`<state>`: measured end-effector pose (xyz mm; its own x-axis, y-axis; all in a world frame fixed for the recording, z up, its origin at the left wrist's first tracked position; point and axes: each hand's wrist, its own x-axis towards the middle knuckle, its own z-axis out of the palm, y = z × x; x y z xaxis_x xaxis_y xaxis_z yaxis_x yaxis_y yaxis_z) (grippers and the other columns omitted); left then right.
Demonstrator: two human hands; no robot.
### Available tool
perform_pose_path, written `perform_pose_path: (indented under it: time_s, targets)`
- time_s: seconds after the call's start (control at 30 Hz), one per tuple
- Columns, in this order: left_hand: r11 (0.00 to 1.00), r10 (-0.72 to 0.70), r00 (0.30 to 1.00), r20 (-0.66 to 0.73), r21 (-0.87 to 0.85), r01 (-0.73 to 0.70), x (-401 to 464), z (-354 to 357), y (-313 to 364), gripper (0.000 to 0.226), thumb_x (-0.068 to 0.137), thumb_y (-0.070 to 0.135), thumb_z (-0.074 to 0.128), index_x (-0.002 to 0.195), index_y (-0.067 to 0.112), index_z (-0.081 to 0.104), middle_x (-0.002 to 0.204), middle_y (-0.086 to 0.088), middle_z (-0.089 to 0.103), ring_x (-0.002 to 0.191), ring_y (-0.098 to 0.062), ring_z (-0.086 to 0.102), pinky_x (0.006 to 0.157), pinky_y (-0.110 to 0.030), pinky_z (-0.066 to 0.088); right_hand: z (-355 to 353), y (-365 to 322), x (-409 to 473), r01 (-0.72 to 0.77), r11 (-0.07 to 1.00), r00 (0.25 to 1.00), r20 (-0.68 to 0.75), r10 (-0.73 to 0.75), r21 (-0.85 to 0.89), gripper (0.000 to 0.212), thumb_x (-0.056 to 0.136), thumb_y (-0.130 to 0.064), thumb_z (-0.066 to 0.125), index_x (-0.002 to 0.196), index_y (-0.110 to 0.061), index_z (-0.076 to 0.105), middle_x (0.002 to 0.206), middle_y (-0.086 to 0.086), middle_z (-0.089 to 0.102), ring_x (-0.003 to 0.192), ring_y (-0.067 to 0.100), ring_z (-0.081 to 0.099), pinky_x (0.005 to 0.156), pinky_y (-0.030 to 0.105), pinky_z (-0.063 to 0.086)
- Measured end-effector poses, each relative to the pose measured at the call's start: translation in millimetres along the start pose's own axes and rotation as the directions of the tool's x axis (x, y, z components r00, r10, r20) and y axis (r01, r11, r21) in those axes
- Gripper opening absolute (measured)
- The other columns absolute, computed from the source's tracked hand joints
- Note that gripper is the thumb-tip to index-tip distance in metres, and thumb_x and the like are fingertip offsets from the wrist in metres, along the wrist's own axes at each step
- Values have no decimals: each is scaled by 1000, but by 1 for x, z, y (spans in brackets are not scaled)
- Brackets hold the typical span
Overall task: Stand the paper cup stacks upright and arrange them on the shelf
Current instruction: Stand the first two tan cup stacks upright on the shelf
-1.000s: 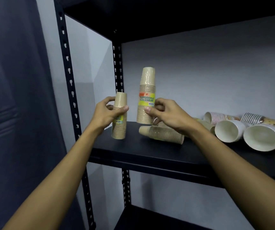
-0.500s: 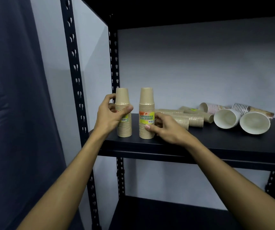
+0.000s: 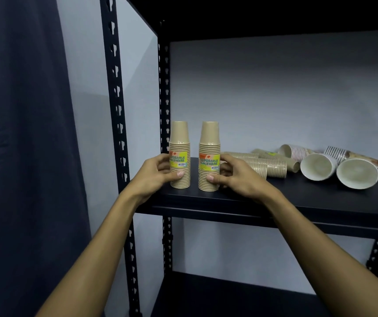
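Gripping one stack apiece, a person's two bare hands steady a pair of upright cup stacks at the left end of a black metal shelf (image 3: 309, 195). The left hand (image 3: 153, 173) is curled around the lower half of the left tan paper cup stack with a yellow-green label (image 3: 179, 156), thumb across its front and fingers wrapped behind. The right hand (image 3: 236, 177) clasps the matching right tan paper cup stack with a yellow-green label (image 3: 209, 157) the same way, thumb pressed near its base. Both stacks stand rim-down on the shelf board, just beside each other with a narrow gap between them. Behind the right hand, several more tan ribbed cup stacks (image 3: 265, 164) lie on their sides. Farther right lie a striped paper cup stack (image 3: 295, 152), another patterned stack (image 3: 352, 155) and two wide white paper bowl stacks (image 3: 338, 169), their open mouths toward the camera. A perforated black upright post (image 3: 117, 106) frames the shelf on the left, with a dark blue curtain (image 3: 23, 133) beyond it.
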<state>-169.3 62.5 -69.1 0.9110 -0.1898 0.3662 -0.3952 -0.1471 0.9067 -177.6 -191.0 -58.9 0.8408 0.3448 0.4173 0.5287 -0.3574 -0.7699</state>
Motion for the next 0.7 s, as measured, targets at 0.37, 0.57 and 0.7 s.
perform_pose_path:
  time_s: [0.37, 0.57, 0.7]
  targets:
    - [994, -12, 998, -58, 109, 18, 13, 7, 6, 80, 65, 18, 88, 134, 10, 49, 117, -8, 68, 107, -22, 68, 95, -40, 55, 5, 4, 22, -40, 994, 998, -46, 36, -101, 61, 71, -33, 86, 121, -12, 58, 106, 7, 72, 93, 23, 70, 64, 24, 52]
    - [993, -29, 999, -45, 115, 34, 15, 9, 8, 79, 62, 22, 89, 130, 12, 49, 115, -9, 69, 102, -22, 71, 96, -43, 54, 7, 6, 24, -27, 996, 999, -48, 23, -85, 62, 73, -30, 86, 125, -10, 58, 110, 5, 72, 93, 14, 69, 69, 21, 55]
    - [995, -75, 997, -18, 57, 76, 14, 3, 2, 72, 66, 21, 89, 126, 12, 50, 110, -13, 72, 103, -23, 71, 99, -41, 52, 7, 4, 21, -3, 998, 1000, -20, 2, -59, 61, 76, -31, 83, 129, -12, 59, 117, -2, 71, 105, 10, 68, 81, 20, 54]
